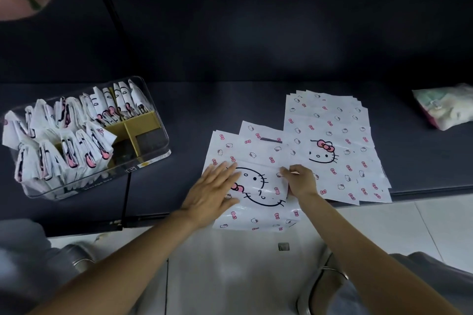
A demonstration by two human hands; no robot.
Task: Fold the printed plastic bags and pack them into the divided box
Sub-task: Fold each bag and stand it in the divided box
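Divided box (pixel 153 140) is sited at 9 o'clock on the dark surface (pixel 256 105), long axis run from 8 to 2 o'clock. Most compartments are packed with folded bags (pixel 64 146) stood on edge; the compartments at the box's right end are seen bare.

Left hand (pixel 215 194) is laid flat, fingers straight and spread, pressed on the bag being folded (pixel 258 186) at 6 o'clock. That bag is overhung past the near edge of the surface; its printed face is upside down, bow toward 7 o'clock.

Right hand (pixel 300 180) is curled at the bag's right edge, the edge pinched between thumb and fingers.

Stack of flat bags (pixel 332 140) is fanned at 3 o'clock, long axis 12 to 6, print upright.

A soft packet (pixel 445 110) is left at far right.
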